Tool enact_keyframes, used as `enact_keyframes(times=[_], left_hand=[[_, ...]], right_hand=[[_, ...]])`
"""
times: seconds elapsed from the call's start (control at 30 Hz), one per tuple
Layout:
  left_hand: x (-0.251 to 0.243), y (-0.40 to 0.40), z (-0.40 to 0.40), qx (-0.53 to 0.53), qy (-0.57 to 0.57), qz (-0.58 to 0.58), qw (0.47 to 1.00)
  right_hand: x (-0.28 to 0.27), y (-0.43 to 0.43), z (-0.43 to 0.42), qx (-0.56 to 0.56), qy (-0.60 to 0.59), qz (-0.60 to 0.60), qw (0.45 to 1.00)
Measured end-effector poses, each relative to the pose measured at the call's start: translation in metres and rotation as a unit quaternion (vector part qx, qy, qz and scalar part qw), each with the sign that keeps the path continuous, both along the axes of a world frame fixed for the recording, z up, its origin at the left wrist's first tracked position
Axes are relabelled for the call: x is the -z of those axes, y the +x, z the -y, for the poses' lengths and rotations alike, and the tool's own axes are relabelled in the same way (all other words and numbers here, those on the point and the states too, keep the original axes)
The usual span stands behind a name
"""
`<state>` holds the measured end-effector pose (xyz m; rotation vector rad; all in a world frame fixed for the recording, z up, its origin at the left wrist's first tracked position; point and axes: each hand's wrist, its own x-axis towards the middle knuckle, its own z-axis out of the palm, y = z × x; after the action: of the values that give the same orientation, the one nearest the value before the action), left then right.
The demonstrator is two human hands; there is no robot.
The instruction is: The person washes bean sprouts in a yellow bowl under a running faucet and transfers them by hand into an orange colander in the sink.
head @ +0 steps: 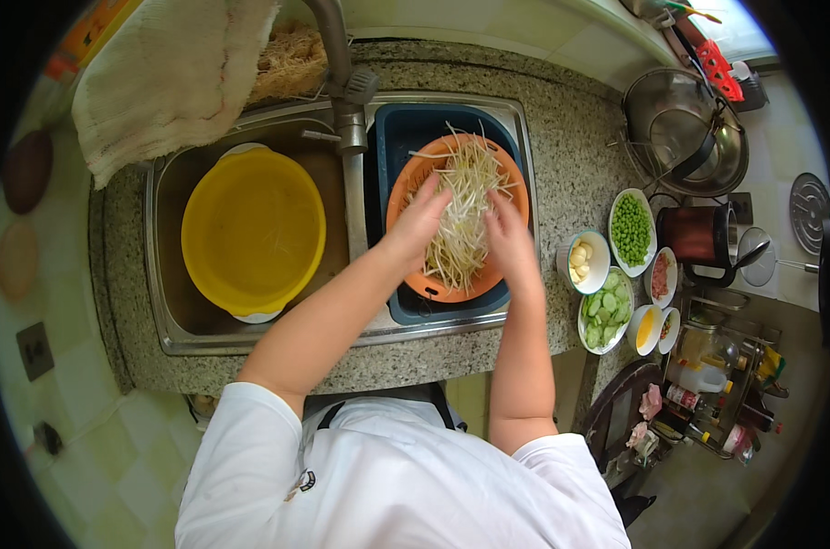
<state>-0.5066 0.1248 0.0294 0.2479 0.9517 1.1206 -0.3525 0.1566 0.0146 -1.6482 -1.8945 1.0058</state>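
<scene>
A large clump of bean sprouts (466,206) fills the orange colander (514,182) and hangs over its far rim. My left hand (418,223) presses into the clump from the left side. On the right, my right hand (511,240), slightly blurred, cups the sprouts with bent fingers. Together they hold the clump between them; some fingertips are hidden among the strands. Beneath the colander is a dark blue basin (391,127), set in the right sink bowl. A yellow basin (253,233) with what looks like water stands in the left sink bowl.
The faucet (349,117) rises between the bowls, near a hanging cloth (175,82). Right of the sink stand peas (631,230), garlic cloves (580,261), sliced green vegetable (605,312), chopped meat (660,276) and a yellow-filled bowl (644,329). Farther back are metal pans (686,130).
</scene>
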Motion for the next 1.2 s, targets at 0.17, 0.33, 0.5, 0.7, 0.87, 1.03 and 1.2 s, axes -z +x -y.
enact_keyframes(times=[0.17, 0.33, 0.5, 0.7, 0.87, 1.03, 1.2], left_hand=[[-0.016, -0.027, 0.020, 0.025, 0.042, -0.062, 0.997], [-0.008, -0.046, 0.045, -0.031, 0.056, -0.172, 0.983], [0.020, -0.120, 0.091, -0.176, 0.003, -0.164, 0.971], [0.060, -0.220, 0.151, -0.157, -0.089, -0.360, 0.915], [0.098, -0.252, 0.152, 0.087, -0.048, -0.692, 0.715], [0.133, -0.238, 0.123, 0.119, -0.008, -0.804, 0.582], [0.113, -0.217, 0.089, 0.236, -0.092, -0.763, 0.595]], right_hand=[[-0.021, 0.003, -0.035, 0.026, 0.054, 0.051, 0.997], [0.032, -0.033, -0.106, -0.001, 0.240, 0.090, 0.967], [0.050, -0.042, -0.086, -0.089, 0.236, 0.042, 0.967], [0.010, -0.034, -0.012, -0.136, 0.307, 0.187, 0.923], [-0.030, -0.096, 0.038, -0.217, 0.269, 0.059, 0.936], [0.018, -0.195, 0.101, -0.617, 0.033, 0.460, 0.637], [0.112, -0.230, 0.114, -0.550, -0.080, 0.545, 0.628]])
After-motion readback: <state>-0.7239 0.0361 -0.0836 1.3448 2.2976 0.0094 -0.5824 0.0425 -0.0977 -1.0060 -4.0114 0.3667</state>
